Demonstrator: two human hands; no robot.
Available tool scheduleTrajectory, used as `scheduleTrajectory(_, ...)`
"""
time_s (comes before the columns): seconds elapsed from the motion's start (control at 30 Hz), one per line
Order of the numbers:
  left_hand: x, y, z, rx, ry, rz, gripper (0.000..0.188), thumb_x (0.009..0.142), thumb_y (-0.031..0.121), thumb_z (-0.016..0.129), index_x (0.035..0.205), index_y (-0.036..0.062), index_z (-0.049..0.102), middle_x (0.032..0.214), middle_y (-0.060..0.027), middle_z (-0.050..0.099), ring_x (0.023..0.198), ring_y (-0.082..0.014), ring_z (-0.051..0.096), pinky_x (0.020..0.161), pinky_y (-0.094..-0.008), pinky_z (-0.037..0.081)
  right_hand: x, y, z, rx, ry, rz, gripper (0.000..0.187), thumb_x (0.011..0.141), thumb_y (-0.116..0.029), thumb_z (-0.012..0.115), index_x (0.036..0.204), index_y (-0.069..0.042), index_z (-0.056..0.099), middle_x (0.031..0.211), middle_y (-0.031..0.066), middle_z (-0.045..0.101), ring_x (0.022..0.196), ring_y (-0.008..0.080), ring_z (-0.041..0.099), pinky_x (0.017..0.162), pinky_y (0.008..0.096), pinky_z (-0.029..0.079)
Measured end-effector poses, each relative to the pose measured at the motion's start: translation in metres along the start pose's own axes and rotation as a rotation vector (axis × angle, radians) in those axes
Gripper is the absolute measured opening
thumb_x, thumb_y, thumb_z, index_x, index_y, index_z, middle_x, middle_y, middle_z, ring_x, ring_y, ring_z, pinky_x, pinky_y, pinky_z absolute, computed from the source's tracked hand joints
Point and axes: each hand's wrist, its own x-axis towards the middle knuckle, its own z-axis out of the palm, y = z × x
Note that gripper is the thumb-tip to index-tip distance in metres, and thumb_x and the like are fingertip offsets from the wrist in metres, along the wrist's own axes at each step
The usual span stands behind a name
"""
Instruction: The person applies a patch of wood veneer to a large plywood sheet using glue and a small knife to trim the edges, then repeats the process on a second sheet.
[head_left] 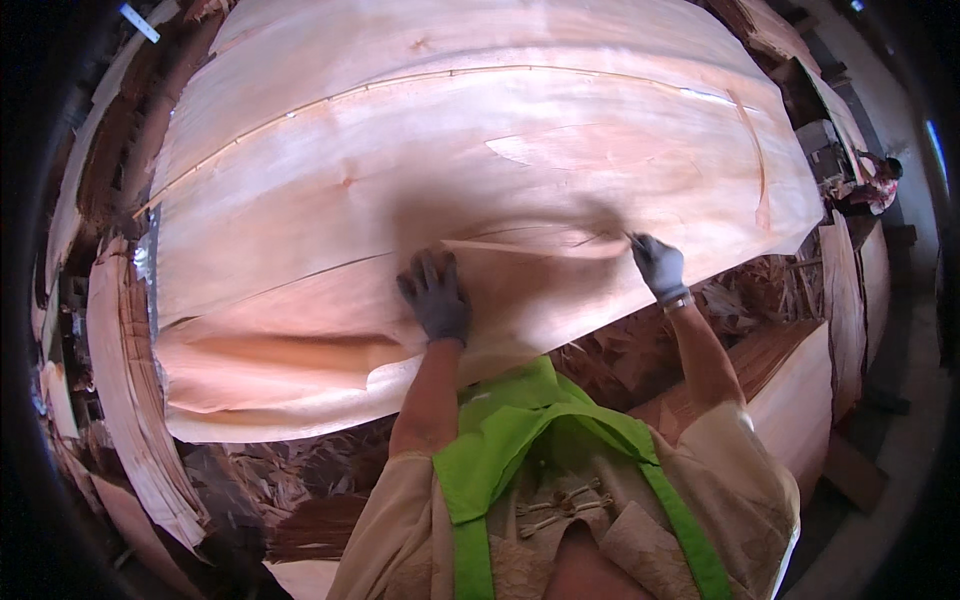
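Observation:
A large, pale pinkish wood veneer sheet [400, 160] spreads in front of me, wavy along its near side. My left hand [437, 298], in a grey glove, presses on a near piece of veneer [540, 290] with its fingers spread. To the right, my right hand [660, 268], also gloved, is closed at the end of a dark split in the wood. A small dark tip pokes out from its fingers; what it belongs to is hidden. Between the hands, the near piece's raised edge overlaps the sheet. A loose narrow veneer strip [757, 170] lies at the right.
Stacked veneer sheets [135, 390] stand at the left, and more veneer stacks [790, 385] at the right. Broken veneer scraps [620, 350] lie below the sheet's near edge. A long thin strip [330, 98] crosses the far part. Another person [880, 187] is at the far right.

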Motion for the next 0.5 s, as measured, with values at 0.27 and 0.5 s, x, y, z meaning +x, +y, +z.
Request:
scheduleTrajectory(0.27, 0.004, -0.006, 0.0, 0.003, -0.176, -0.071, 0.057, 0.075, 0.03, 0.059, 0.13, 0.0199, 0.046, 0.142, -0.0165, 0.028, 0.132, -0.0362, 0.025, 0.104, -0.0615, 0.016, -0.243, 0.065, -0.081, -0.356, -0.552, 0.885, 0.03, 0.08, -0.028, 0.059, 0.103, -0.01, 0.064, 0.1, 0.0204, 0.062, 0.094, 0.0373, 0.06, 0.08, 0.0442, 0.048)
scheduleTrajectory(0.5, 0.0, -0.008, 0.009, -0.083, -0.078, -0.062, 0.048, 0.08, 0.027, 0.051, 0.127, 0.0184, 0.048, 0.138, -0.0151, 0.034, 0.131, -0.0377, 0.026, 0.104, -0.0625, 0.013, -0.046, -0.063, 0.037, 0.102, -0.306, 0.264, 0.027, 0.082, -0.031, 0.058, 0.08, -0.004, 0.063, 0.078, 0.0226, 0.061, 0.071, 0.0398, 0.059, 0.06, 0.046, 0.045)
